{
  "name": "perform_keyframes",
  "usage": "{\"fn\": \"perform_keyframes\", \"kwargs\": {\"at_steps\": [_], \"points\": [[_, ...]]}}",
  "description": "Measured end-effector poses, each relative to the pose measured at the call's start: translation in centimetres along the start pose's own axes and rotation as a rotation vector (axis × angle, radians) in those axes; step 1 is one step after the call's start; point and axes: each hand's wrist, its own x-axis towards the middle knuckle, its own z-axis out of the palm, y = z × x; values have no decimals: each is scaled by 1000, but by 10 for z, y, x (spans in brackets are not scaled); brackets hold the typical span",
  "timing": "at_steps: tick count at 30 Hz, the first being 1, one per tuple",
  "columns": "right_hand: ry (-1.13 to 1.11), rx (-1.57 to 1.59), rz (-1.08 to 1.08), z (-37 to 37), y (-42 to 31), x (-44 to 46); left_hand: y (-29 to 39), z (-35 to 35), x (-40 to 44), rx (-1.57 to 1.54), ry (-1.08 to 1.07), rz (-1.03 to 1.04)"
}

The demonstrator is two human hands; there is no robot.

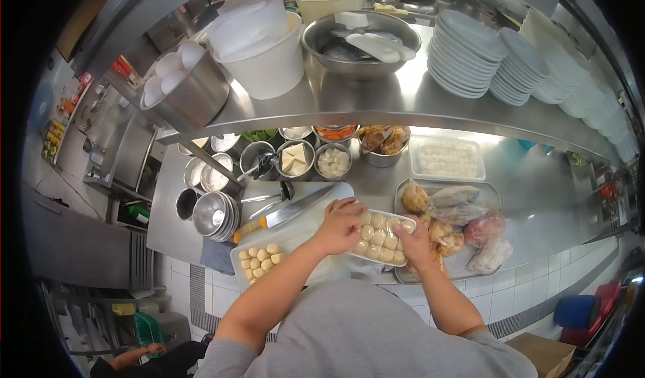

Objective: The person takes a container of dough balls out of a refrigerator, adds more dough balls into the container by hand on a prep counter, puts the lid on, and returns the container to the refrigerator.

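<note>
A white tray of pale round balls [379, 238], covered with clear film, is held up between both hands in front of the body. My left hand [341, 226] is at its left end, with the fingers curled at the upper corner. At the right end my right hand [414, 239] grips the tray, the thumb on top of the film. Left of the hands, more pale balls [261, 262] sit in rows on a translucent board. A large knife [289, 213] with a yellow handle lies on a board behind them.
On the right, a metal tray [497, 196] holds bagged food. Behind the hands are containers of ingredients and a lidded plastic box [447, 157]. Stacked metal bowls [213, 215] stand left. A steel shelf [376, 102] carries plates and tubs. Another person's hand [156, 348] shows lower left.
</note>
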Motion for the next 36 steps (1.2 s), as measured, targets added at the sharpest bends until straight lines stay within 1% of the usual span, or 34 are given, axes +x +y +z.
{"fn": "perform_keyframes", "kwargs": {"at_steps": [1,2,3,4,5,6,7,8,10,12,16,17,18,19,20,22,23,24,25,26,28,29,30,31,32,34,35,36], "points": [[88,45,48,11,0,-3,8,2,1,1,1,0],[85,45,45,21,-1,-6,15,5,1,165,57,70],[228,148,98,30,-4,-11,19,5,1,329,114,139],[366,248,151,34,-5,-13,21,4,-1,331,121,131],[363,249,152,34,-3,-14,22,2,-2,227,189,64],[377,404,185,34,0,-15,22,1,-4,122,253,-4],[391,559,219,33,3,-16,19,-4,-5,121,251,-6],[393,559,222,30,7,-17,12,-12,-6,103,251,18],[320,686,186,24,17,-18,6,-18,-10,82,247,40],[333,669,206,25,23,-17,7,-21,-14,129,294,-29],[350,633,219,36,20,-15,23,2,-29,205,318,-65],[353,633,220,42,20,-16,27,11,-33,236,253,-31],[379,496,191,48,21,-17,35,14,-31,267,190,2],[402,359,161,53,21,-17,41,17,-28,267,191,1],[400,197,146,57,33,-14,48,21,-26,162,112,-98],[398,190,138,65,33,-17,59,20,-17,8,-67,-315],[399,183,123,67,32,-17,55,28,-15,5,-60,-319],[390,174,122,68,34,-16,47,40,-15,-73,-57,-362],[431,291,157,70,38,-13,46,45,-14,-151,-51,-405],[471,410,194,71,41,-11,48,52,-16,-154,-41,-411],[467,434,223,71,35,-12,57,59,-21,-231,-76,-440],[476,466,254,70,34,-14,56,60,-21,-235,-76,-444],[480,463,259,69,39,-15,57,60,-22,-239,-140,-408],[479,360,255,67,44,-14,58,61,-22,-244,-203,-371],[475,258,248,66,48,-14,59,60,-22,-247,-206,-371],[491,259,238,69,45,-15,71,46,-18,-259,-406,-308],[504,261,228,70,42,-15,66,47,-20,-260,-405,-308],[504,259,229,68,48,-13,59,50,-22,-261,-395,-223]]}}
